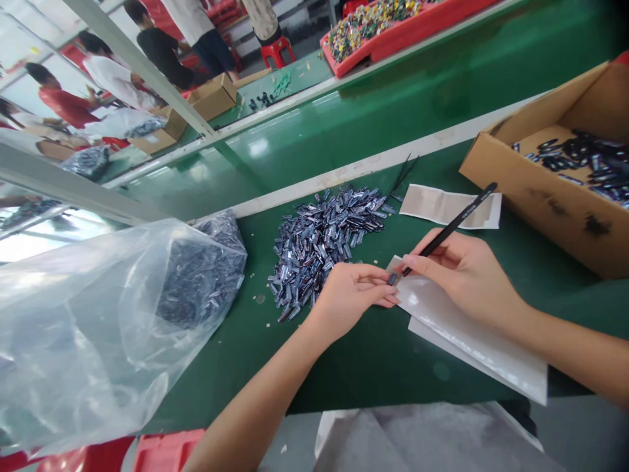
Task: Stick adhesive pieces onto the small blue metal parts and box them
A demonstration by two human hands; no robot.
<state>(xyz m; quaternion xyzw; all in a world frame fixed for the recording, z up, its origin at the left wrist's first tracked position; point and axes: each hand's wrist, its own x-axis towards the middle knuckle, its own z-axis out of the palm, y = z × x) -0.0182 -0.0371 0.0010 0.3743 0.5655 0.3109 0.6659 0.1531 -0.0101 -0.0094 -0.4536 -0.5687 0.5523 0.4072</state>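
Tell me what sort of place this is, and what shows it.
Most likely a factory floor for small-parts assembly: a heap of small dark pieces lies on a green work surface, similar pieces sit in a cardboard box, and several people are gathered at the benches beyond.

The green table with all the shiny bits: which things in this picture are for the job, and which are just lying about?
For the job:
small dark piece, in the left hand
slim black tool, in the right hand
glossy pale sheet, at the hands
pile of dark pieces, probably

Just lying about, it seems:
thin black strands, by the pile
red tray, farther off
red stool, in the background
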